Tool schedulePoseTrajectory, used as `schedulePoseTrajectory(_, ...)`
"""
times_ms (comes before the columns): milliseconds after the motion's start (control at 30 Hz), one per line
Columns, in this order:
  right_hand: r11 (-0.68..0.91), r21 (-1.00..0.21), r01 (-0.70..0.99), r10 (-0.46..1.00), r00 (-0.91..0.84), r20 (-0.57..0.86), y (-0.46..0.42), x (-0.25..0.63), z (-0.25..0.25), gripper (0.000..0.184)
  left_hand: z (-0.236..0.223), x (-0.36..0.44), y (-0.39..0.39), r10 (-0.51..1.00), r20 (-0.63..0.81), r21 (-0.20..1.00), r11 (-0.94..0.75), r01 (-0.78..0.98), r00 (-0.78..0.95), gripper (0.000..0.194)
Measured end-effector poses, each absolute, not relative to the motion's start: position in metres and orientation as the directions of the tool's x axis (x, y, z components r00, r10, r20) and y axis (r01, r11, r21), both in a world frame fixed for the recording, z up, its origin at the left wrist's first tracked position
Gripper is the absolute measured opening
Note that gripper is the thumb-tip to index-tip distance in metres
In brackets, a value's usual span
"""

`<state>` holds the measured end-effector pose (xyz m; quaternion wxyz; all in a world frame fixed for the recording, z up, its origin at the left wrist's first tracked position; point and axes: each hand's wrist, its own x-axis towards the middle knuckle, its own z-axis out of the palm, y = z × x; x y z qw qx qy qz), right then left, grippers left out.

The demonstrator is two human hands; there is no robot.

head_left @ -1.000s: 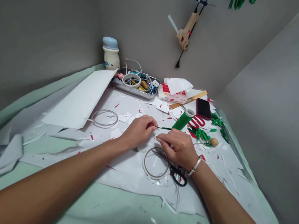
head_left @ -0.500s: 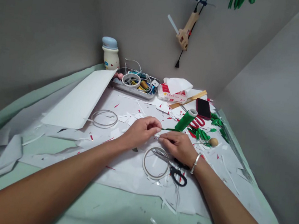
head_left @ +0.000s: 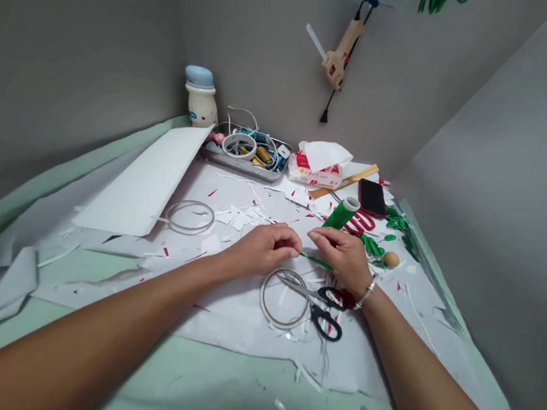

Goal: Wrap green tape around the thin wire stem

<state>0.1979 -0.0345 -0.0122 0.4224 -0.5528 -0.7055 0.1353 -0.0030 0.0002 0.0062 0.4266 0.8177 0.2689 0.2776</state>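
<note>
My left hand [head_left: 268, 247] is closed in a pinch on one end of a thin green stem [head_left: 317, 260]. The stem runs right and passes beneath my right hand [head_left: 346, 256]. That hand's thumb and forefinger are pressed together just above the stem; anything fine between them is too small to make out. A spool of green thread [head_left: 340, 214] stands tilted right behind my right hand. Below the hands lie black-handled scissors [head_left: 325, 296], their blades across a ring of tape [head_left: 263, 299].
Green leaves [head_left: 372, 245], a wooden ball [head_left: 390, 260], red-handled scissors [head_left: 363, 223] and a phone [head_left: 372, 198] lie at right. Behind are a tissue pack [head_left: 314, 170] and a metal tray [head_left: 262, 172] of supplies. A glue gun [head_left: 336, 64] hangs on the wall. Paper scraps litter the table.
My right hand has lifted and shifted slightly right and away, uncovering more of the black scissors' handles. My left hand has moved a little nearer and right, still pinching the green stem.
</note>
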Motion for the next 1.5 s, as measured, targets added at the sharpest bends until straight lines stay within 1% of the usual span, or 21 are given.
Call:
schedulePoseTrajectory(100, 0.437, -0.557, 0.706, 0.882, -0.213, 0.421, -0.04, 0.189, -0.013, 0.017, 0.007, -0.003, 0.004, 0.781, 0.171, 0.928, -0.332, 0.169, 0.6, 0.014)
schedulePoseTrajectory(167, 0.528, -0.459, 0.714, 0.841, -0.364, 0.4, -0.045, 0.179, -0.01, 0.017, 0.005, -0.004, 0.008, 0.846, 0.183, 0.92, -0.327, 0.216, 0.501, 0.015)
schedulePoseTrajectory(233, 0.597, -0.376, 0.709, 0.788, -0.429, 0.442, -0.05, 0.171, -0.006, 0.017, 0.001, -0.005, 0.011, 0.872, 0.238, 0.853, -0.398, 0.336, 0.428, 0.012)
schedulePoseTrajectory(300, 0.622, -0.319, 0.715, 0.75, -0.426, 0.506, -0.052, 0.169, -0.002, 0.017, -0.003, -0.006, 0.012, 0.846, 0.298, 0.748, -0.494, 0.443, 0.441, 0.012)
schedulePoseTrajectory(367, 0.603, -0.327, 0.727, 0.744, -0.365, 0.559, -0.05, 0.172, 0.0, 0.018, -0.005, -0.006, 0.01, 0.785, 0.327, 0.667, -0.586, 0.46, 0.527, 0.013)
schedulePoseTrajectory(433, 0.553, -0.411, 0.725, 0.765, -0.247, 0.594, -0.045, 0.179, 0.0, 0.019, -0.004, -0.006, 0.007, 0.711, 0.314, 0.638, -0.648, 0.415, 0.629, 0.014)
schedulePoseTrajectory(533, 0.452, -0.577, 0.68, 0.82, -0.063, 0.569, -0.038, 0.191, -0.005, 0.017, 0.002, -0.005, 0.001, 0.632, 0.271, 0.716, -0.637, 0.286, 0.726, 0.013)
schedulePoseTrajectory(600, 0.398, -0.626, 0.671, 0.864, -0.043, 0.502, -0.035, 0.195, -0.01, 0.018, 0.007, -0.004, 0.0, 0.664, 0.245, 0.801, -0.549, 0.239, 0.706, 0.012)
schedulePoseTrajectory(667, 0.396, -0.604, 0.692, 0.884, -0.11, 0.454, -0.036, 0.193, -0.013, 0.018, 0.008, -0.004, 0.002, 0.729, 0.207, 0.877, -0.433, 0.206, 0.652, 0.013)
schedulePoseTrajectory(733, 0.452, -0.536, 0.713, 0.874, -0.235, 0.425, -0.039, 0.187, -0.014, 0.018, 0.007, -0.005, 0.005, 0.796, 0.19, 0.911, -0.361, 0.198, 0.575, 0.015)
schedulePoseTrajectory(800, 0.535, -0.454, 0.713, 0.836, -0.366, 0.41, -0.044, 0.178, -0.011, 0.018, 0.004, -0.006, 0.009, 0.844, 0.218, 0.891, -0.377, 0.253, 0.49, 0.015)
schedulePoseTrajectory(867, 0.593, -0.372, 0.714, 0.789, -0.421, 0.448, -0.049, 0.171, -0.007, 0.018, 0.0, -0.007, 0.012, 0.851, 0.284, 0.812, -0.459, 0.36, 0.442, 0.013)
schedulePoseTrajectory(933, 0.608, -0.328, 0.723, 0.76, -0.41, 0.505, -0.051, 0.168, -0.002, 0.018, -0.003, -0.008, 0.012, 0.818, 0.342, 0.71, -0.547, 0.444, 0.462, 0.013)
schedulePoseTrajectory(967, 0.602, -0.332, 0.727, 0.756, -0.385, 0.529, -0.051, 0.169, 0.0, 0.018, -0.005, -0.008, 0.011, 0.794, 0.356, 0.666, -0.586, 0.461, 0.493, 0.014)
schedulePoseTrajectory(1067, 0.545, -0.434, 0.717, 0.78, -0.245, 0.575, -0.046, 0.178, 0.001, 0.018, -0.005, -0.006, 0.007, 0.699, 0.336, 0.621, -0.668, 0.409, 0.632, 0.016)
schedulePoseTrajectory(1167, 0.442, -0.579, 0.685, 0.828, -0.065, 0.557, -0.039, 0.19, -0.004, 0.017, 0.0, -0.004, 0.003, 0.626, 0.284, 0.702, -0.652, 0.286, 0.726, 0.015)
schedulePoseTrajectory(1200, 0.405, -0.61, 0.681, 0.852, -0.04, 0.521, -0.037, 0.193, -0.007, 0.017, 0.002, -0.004, 0.002, 0.64, 0.273, 0.75, -0.61, 0.258, 0.719, 0.014)
schedulePoseTrajectory(1267, 0.368, -0.627, 0.687, 0.887, -0.058, 0.457, -0.035, 0.196, -0.012, 0.018, 0.006, -0.003, 0.002, 0.71, 0.214, 0.847, -0.477, 0.235, 0.671, 0.012)
schedulePoseTrajectory(1367, 0.421, -0.548, 0.723, 0.889, -0.21, 0.406, -0.039, 0.189, -0.014, 0.017, 0.007, -0.004, 0.005, 0.804, 0.157, 0.924, -0.325, 0.203, 0.574, 0.016)
schedulePoseTrajectory(1433, 0.507, -0.456, 0.731, 0.851, -0.344, 0.397, -0.044, 0.18, -0.011, 0.016, 0.005, -0.005, 0.009, 0.848, 0.174, 0.91, -0.333, 0.247, 0.501, 0.016)
schedulePoseTrajectory(1500, 0.571, -0.361, 0.737, 0.806, -0.42, 0.418, -0.049, 0.172, -0.006, 0.017, 0.002, -0.006, 0.012, 0.863, 0.229, 0.838, -0.41, 0.359, 0.45, 0.013)
